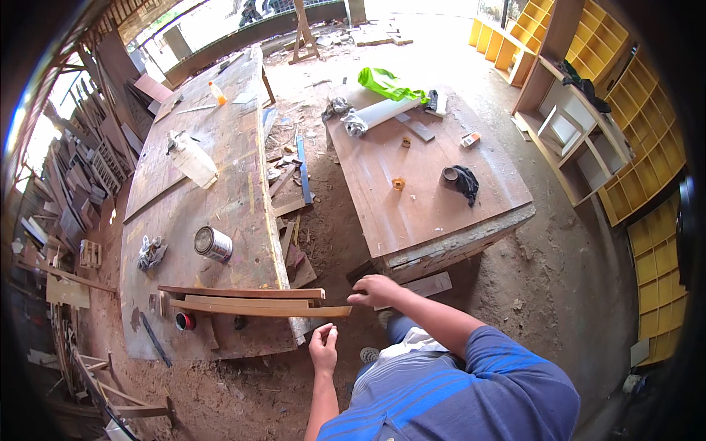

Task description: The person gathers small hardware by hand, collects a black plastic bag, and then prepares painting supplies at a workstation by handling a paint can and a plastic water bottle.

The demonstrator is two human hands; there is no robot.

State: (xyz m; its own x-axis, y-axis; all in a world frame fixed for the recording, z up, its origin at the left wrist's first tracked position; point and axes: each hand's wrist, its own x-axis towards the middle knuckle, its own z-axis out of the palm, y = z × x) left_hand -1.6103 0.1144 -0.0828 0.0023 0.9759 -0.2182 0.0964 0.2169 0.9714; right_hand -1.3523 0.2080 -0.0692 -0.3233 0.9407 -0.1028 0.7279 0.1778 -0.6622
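Three narrow wooden strips lie side by side across the near end of the long worktable: a reddish-brown one (243, 292), a middle one (250, 302) and a lighter one (272, 312). Their right ends stick out past the table's edge. My right hand (376, 291) hovers just right of these ends, fingers loosely bent and apart, nothing seen in it. Below the lighter strip's end is my left hand (323, 348), raised with its fingers curled to the thumb. Whatever those fingertips hold, if anything, is too small to make out. Neither hand visibly touches the strips.
The worktable (243, 162) carries a paint can (213, 243), a small red-rimmed pot (185, 321), a crumpled bag (152, 252) and a whitish jug (193, 158). A second table (434, 213) holds rolls and a dark can (450, 175). Wood scraps (290, 253) litter the floor between.
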